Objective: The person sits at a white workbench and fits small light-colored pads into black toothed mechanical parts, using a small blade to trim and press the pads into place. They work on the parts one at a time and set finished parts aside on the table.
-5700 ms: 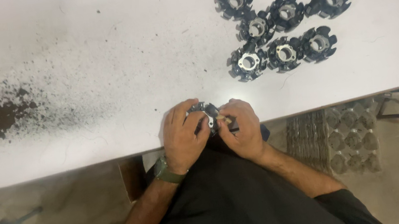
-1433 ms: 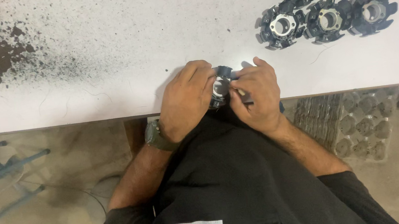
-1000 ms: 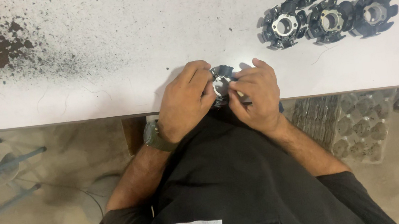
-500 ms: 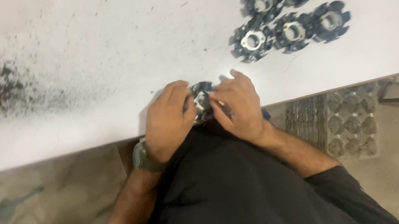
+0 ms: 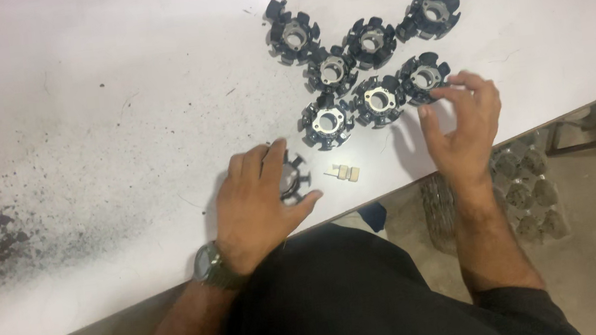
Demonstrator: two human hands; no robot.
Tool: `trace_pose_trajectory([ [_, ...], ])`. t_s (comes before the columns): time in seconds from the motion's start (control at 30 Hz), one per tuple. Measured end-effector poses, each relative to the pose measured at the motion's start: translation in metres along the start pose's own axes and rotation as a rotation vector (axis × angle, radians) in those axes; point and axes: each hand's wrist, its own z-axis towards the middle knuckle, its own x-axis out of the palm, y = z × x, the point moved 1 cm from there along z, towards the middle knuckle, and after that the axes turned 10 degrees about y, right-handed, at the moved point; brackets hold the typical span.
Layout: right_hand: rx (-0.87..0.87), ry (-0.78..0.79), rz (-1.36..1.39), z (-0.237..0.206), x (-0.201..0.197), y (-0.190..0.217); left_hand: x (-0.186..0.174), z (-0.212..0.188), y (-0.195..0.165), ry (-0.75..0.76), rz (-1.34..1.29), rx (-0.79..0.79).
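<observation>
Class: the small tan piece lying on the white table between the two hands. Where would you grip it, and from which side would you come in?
Pinch the tan piece across its short sides, probably best from above. It lies flat on the table with bare table around it. The right hand hovers open and empty; the left hand rests on a black toothed ring.

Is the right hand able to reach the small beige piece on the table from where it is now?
Probably yes. The beige piece lies alone on the white table, between both hands. The right hand hovers open nearby, with nothing between them.
</observation>
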Motion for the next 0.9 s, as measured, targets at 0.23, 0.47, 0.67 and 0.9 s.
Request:
trace_pose_trajectory([
  [0.23,0.085,0.253,-0.085,0.040,0.015,-0.045,0.026,0.110,-0.034,0.004,0.046,0.117],
  [0.47,0.051,0.153,0.216,0.030,0.020,-0.025,0.051,0.111,-0.020,0.129,-0.017,0.113],
  [0.67,-0.052,0.235,0.010,0.044,0.023,0.017,0.024,0.139,-0.013,-0.163,-0.077,0.214],
  [0.9,0.153,0.358,0.199,0.056,0.020,0.020,0.048,0.181,-0.009,-0.220,0.063,0.283],
])
